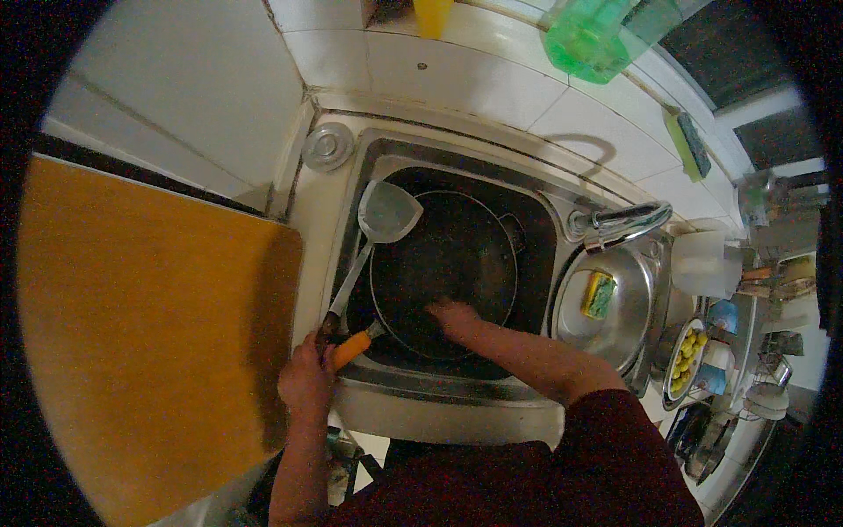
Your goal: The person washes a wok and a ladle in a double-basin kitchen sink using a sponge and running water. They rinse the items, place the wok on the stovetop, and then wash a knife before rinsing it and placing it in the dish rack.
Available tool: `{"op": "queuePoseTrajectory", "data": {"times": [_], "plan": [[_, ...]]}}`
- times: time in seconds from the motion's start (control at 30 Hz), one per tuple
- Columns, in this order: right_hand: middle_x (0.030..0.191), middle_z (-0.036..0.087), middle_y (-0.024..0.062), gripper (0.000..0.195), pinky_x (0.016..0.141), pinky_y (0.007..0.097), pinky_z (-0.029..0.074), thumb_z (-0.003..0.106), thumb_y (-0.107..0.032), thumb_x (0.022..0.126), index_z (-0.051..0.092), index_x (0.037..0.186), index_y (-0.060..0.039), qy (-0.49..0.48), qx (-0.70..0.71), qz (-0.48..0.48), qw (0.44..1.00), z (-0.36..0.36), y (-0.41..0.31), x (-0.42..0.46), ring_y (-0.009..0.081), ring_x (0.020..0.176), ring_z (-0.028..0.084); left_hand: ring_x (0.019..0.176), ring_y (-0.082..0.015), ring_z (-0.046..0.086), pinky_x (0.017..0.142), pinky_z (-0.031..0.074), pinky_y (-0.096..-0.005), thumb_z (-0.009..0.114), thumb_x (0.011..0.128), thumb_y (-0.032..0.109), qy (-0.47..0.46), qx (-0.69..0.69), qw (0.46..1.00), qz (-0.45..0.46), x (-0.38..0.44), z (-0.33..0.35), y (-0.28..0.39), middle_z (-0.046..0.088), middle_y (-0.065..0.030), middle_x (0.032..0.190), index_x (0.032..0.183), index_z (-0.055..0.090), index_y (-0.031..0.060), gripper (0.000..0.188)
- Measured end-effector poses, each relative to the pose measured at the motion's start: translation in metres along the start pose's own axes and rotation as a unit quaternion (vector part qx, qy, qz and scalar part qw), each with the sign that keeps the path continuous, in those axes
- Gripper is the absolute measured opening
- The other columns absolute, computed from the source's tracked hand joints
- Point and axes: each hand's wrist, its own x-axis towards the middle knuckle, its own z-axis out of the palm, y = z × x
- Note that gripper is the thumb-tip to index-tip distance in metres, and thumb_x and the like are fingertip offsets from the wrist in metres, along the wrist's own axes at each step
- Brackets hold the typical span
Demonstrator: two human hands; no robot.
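Observation:
A dark round wok (454, 257) sits inside the larger basin of a steel sink (461, 391). At its near left, my left hand (308, 379) grips the dark handle end of a metal wok spatula (388, 214) together with the wok's orange handle (352, 350). The spatula slants up and away, its broad blade over the wok's left rim. My right hand (456, 319) reaches down into the wok; its fingers are dark and blurred, so whether they hold anything is unclear. A small loop handle (512, 232) is on the wok's far right side.
A chrome faucet (625, 224) points over the smaller basin (570, 329), where a yellow-green sponge (598, 295) lies. A metal drain strainer (328, 147) rests at the back left corner. An orange-brown board (158, 303) stands left. Yellow food fills a dish (687, 359) at right.

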Motion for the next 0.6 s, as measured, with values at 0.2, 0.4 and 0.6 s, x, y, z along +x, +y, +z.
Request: {"op": "queuePoseTrajectory", "data": {"times": [0.2, 0.4, 0.6], "plan": [[0.122, 0.048, 0.0195, 0.034, 0.079, 0.0464, 0.049, 0.049, -0.012, 0.082, 0.054, 0.116, -0.0136, 0.196, -0.01, 0.069, 0.978, -0.049, 0.105, 0.09, 0.0378, 0.105, 0.051, 0.059, -0.0251, 0.062, 0.052, 0.05, -0.0365, 0.062, 0.08, 0.034, 0.1, -0.011, 0.993, 0.064, 0.002, 0.01, -0.004, 0.062, -0.0061, 0.081, 0.11, 0.054, 0.0121, 0.038], [0.117, 0.048, 0.0233, 0.037, 0.07, 0.0421, 0.051, 0.056, -0.02, 0.08, 0.057, 0.114, -0.0067, 0.036, -0.104, 0.207, 0.972, 0.043, 0.087, -0.01, 0.0325, 0.096, 0.055, 0.061, -0.0235, 0.062, 0.054, 0.05, -0.0347, 0.062, 0.081, 0.034, -0.008, 0.005, 1.0, 0.019, -0.003, -0.002, -0.006, 0.061, -0.0057, 0.081, 0.11, 0.053, 0.011, 0.038], [0.111, 0.051, 0.0203, 0.029, 0.069, 0.043, 0.051, 0.061, -0.017, 0.074, 0.064, 0.1, -0.0051, -0.014, -0.269, 0.046, 0.962, -0.063, 0.119, 0.023, 0.0331, 0.096, 0.055, 0.061, -0.0231, 0.061, 0.051, 0.05, -0.0349, 0.063, 0.08, 0.034, 0.046, -0.029, 0.997, 0.052, -0.002, -0.002, -0.005, 0.06, -0.0055, 0.08, 0.11, 0.053, 0.01, 0.039]]}}
